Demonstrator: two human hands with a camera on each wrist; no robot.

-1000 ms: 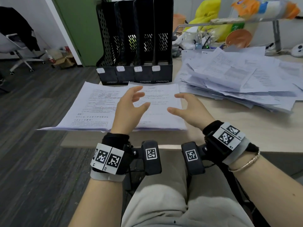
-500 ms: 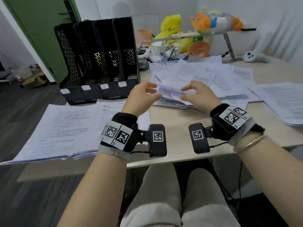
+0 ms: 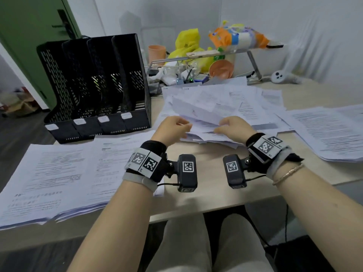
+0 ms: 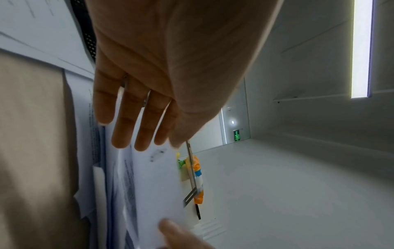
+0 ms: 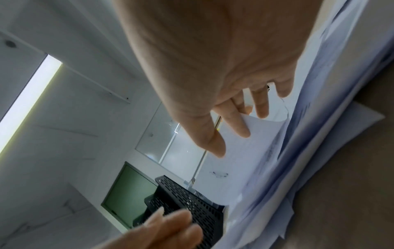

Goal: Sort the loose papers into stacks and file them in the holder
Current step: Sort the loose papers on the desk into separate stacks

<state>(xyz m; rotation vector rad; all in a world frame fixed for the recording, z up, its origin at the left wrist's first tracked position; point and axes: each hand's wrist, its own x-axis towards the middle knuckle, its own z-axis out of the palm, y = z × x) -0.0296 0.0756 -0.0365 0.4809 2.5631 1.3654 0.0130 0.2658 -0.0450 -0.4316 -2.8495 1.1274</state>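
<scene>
Left hand: your left hand [image 3: 172, 127] reaches into the near edge of the loose paper pile [image 3: 222, 103], fingers loosely extended; whether it has hold of a sheet, I cannot tell.
Right hand: your right hand [image 3: 233, 127] pinches a lifted sheet [image 3: 198, 112] between thumb and fingers.
Pile: just right of the black holder [image 3: 94, 85].
Sorted stack: the sorted stack [image 3: 59, 179] lies in front of the holder.

The four-slot file holder [image 3: 94, 89] stood at the far left of the desk [image 3: 206, 154]. Near it, along the left edge, lay two flat paper stacks [image 3: 59, 173] side by side. Right of the holder spread the loose paper heap [image 3: 225, 103], with another stack [image 3: 330, 132] at the right edge. Behind the heap stood a raised shelf [image 3: 216, 54] carrying bags [image 3: 235, 39]. Both hands, left hand [image 3: 172, 128] and right hand [image 3: 233, 128], were at the heap's near edge.
</scene>
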